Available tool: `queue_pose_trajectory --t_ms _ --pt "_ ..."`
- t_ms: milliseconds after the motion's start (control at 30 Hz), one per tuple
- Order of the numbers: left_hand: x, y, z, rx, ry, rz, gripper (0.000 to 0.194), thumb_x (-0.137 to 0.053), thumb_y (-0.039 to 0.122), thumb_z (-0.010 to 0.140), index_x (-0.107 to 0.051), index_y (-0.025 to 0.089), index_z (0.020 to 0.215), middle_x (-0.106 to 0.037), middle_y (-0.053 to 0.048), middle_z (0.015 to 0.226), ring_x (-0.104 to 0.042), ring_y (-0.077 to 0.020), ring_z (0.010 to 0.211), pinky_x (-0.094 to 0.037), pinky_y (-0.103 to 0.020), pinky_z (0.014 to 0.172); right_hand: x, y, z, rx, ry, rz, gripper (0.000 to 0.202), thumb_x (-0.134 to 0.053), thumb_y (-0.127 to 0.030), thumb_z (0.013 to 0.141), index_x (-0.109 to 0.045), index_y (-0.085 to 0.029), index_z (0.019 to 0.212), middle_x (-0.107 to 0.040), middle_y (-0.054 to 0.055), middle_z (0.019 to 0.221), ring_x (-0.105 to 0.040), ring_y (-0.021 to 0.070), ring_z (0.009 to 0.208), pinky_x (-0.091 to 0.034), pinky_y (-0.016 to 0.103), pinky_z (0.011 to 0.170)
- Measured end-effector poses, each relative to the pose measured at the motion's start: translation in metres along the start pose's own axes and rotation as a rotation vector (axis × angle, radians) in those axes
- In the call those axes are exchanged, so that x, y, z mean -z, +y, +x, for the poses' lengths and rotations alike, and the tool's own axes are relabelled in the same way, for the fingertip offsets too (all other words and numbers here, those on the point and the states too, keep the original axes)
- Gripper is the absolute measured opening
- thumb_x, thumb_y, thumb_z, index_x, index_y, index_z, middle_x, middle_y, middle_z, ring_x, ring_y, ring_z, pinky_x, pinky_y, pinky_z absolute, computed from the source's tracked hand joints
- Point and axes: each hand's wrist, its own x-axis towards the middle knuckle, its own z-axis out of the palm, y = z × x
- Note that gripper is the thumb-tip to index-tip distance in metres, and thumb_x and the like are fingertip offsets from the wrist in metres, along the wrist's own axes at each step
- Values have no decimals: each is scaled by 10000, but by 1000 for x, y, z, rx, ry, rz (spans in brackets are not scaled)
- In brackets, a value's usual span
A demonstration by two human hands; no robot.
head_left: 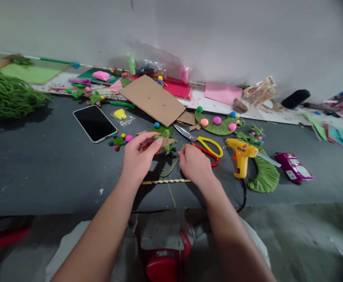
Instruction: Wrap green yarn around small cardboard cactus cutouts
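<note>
Near the frame's centre, the left hand (143,152) pinches a small cardboard piece (167,141) partly wrapped in green yarn (172,196); it looks light and stiff, best held by its edges; the right hand (194,162) apparently pinches the soft yarn.

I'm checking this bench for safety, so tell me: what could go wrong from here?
The yellow glue gun shows a small orange-red glow, so it may be hot and could burn the right hand if that strays sideways.

Its black cord runs down near the right forearm; a snag might tip the gun.

The scissors lie close beyond the right hand, so a careless sweep could knock them.
</note>
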Motion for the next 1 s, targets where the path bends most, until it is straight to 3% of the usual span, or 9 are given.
queue_pose_trajectory --t_ms 100,200,267,367,533,667,767,1000 --pt "1 -2 0 13 4 10 218 -854 326 759 -793 214 936 -756 -23 845 -706 -175 759 -618 -315 716 0 5 -1 132 11 194 175 -473 -306 1013 -586 -192 943 -704 95 960 -658 216 866 -490 344 760" --pt "2 -3 -3 26 -5 19 211 -842 333 773 -786 207 934 -774 -38 881 -721 -188 784 -625 -320 713 1 12 -6 276 13 686 209 -509 -381 1022 -550 -201 923 -708 70 958 -674 176 876 -532 323 809" --pt "3 -2 -5 39 -12 28 216 -836 335 780 -780 200 940 -774 -39 875 -723 -188 777 -626 -316 702 0 17 -8 265 -20 973 231 -586 -412 991 -543 -202 905 -731 64 945 -713 172 887 -559 327 823" --pt "3 -1 -9 85 -7 23 249 -833 331 784 -758 185 972 -766 -34 840 -719 -176 714 -619 -302 661 -4 22 -7 168 33 1129 270 -741 -410 888 -581 -194 902 -747 37 836 -739 171 812 -569 302 751" --pt "5 -2 -11 117 -14 49 288 -838 312 771 -716 170 990 -749 -28 814 -717 -170 692 -611 -294 657 -12 27 2 94 138 1105 271 -787 -366 824 -712 -189 1014 -767 39 842 -686 154 703 -561 320 721" --pt "9 -1 -12 41 -155 130 370 -836 264 775 -729 165 1115 -766 -50 916 -732 -193 846 -616 -312 778 -8 29 4 166 224 889 142 -724 -324 855 -755 -202 922 -737 33 813 -659 173 717 -533 328 695" --pt "12 1 -13 31 -253 172 290 -819 269 803 -776 182 1077 -783 -59 953 -731 -195 849 -610 -331 815 -3 29 3 232 264 760 129 -673 -293 891 -743 -187 916 -730 34 818 -642 170 731 -511 309 679" --pt "13 -1 -12 209 -272 -118 318 -879 296 763 -818 243 1070 -744 -10 791 -645 -121 681 -554 -238 648 17 21 -1 378 227 658 136 -646 -252 946 -747 -162 939 -752 32 877 -632 142 757 -475 269 678"
